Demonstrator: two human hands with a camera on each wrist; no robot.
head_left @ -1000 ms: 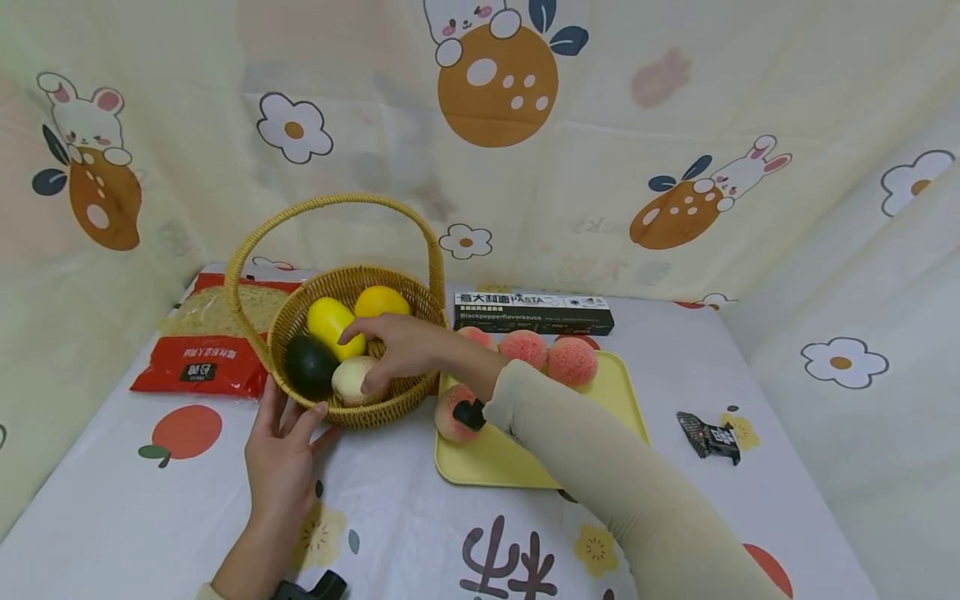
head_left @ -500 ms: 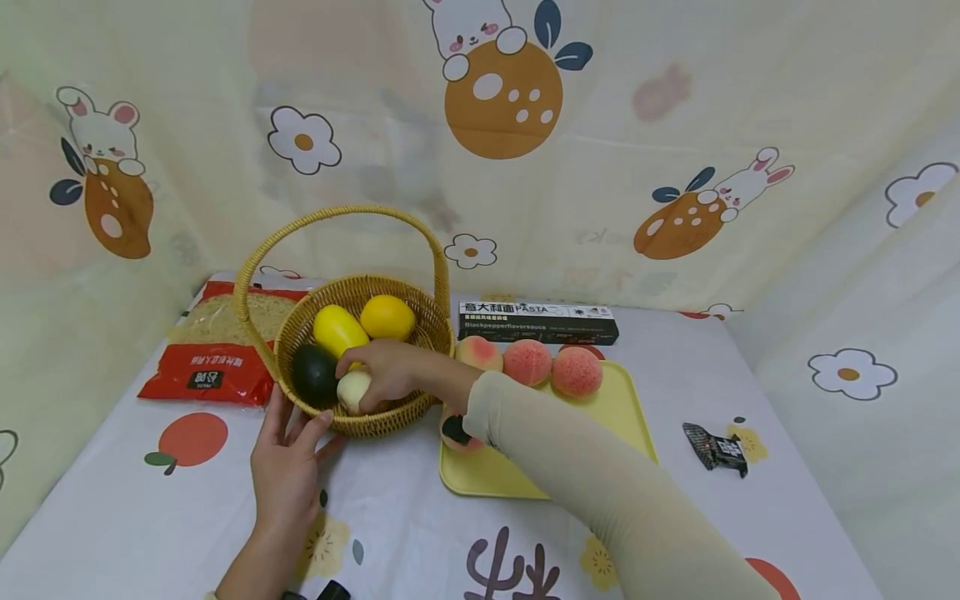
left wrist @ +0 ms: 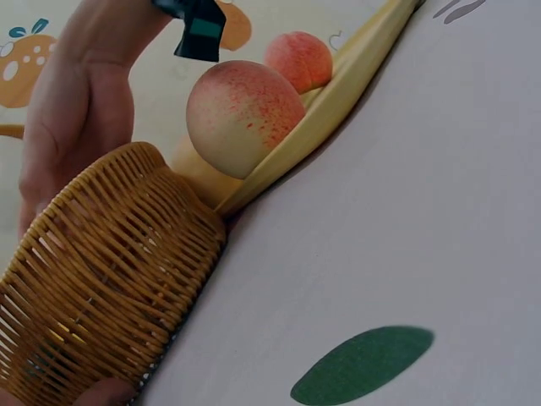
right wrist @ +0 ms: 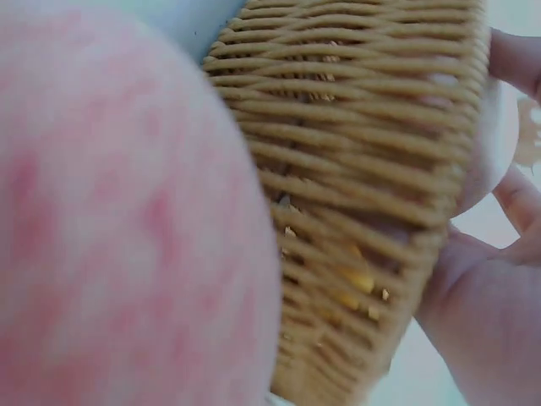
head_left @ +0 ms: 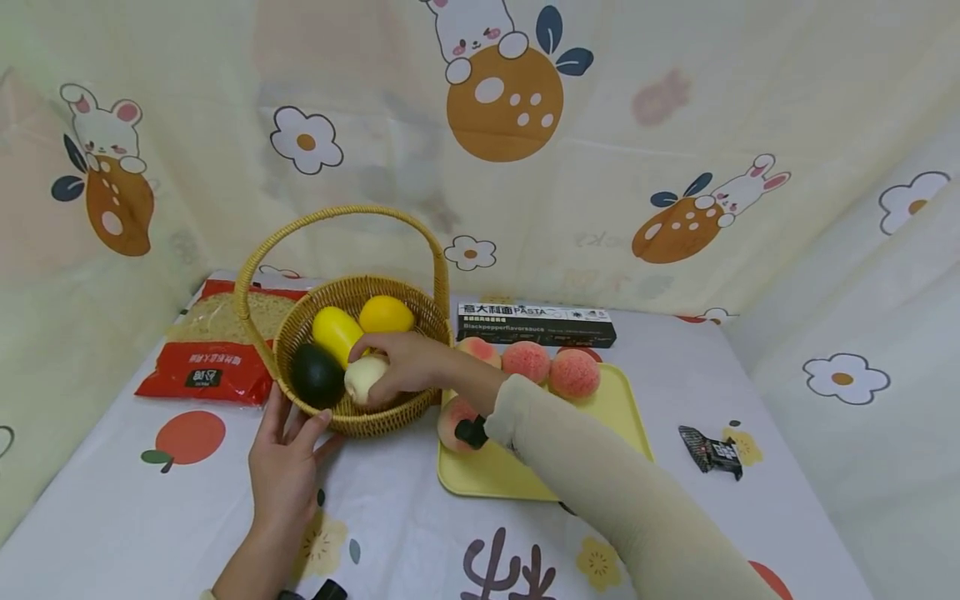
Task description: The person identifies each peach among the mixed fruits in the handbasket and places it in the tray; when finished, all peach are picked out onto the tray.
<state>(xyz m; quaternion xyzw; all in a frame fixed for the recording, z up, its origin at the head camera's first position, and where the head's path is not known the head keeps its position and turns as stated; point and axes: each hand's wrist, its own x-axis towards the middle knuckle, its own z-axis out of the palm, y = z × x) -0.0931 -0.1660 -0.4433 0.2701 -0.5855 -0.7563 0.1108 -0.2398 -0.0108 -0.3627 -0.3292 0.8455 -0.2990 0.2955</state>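
My right hand (head_left: 408,365) reaches into the wicker basket (head_left: 367,427) and grips a pale cream, round, onion-like thing (head_left: 363,379). In the right wrist view, the pale thing (right wrist: 494,144) shows beyond the rim, between fingers and thumb. A dark green avocado-like fruit (head_left: 317,375) lies to its left. Behind are an elongated yellow fruit (head_left: 336,333) and a rounder yellow-orange one (head_left: 386,314). My left hand (head_left: 285,467) holds the basket's front-left side; its fingertips touch the wicker in the left wrist view, where the basket (left wrist: 110,271) fills the lower left.
Right of the basket, a yellow tray (head_left: 495,479) bears several peaches (head_left: 573,372). One peach (left wrist: 241,118) sits close to the basket. A pasta box (head_left: 536,325) stands behind, a red noodle bag (head_left: 202,362) at left. A small black packet (head_left: 712,452) lies far right.
My right hand has closed its fingers round the pale onion-like thing, which has shifted slightly up and right. The left hand keeps its place at the basket.
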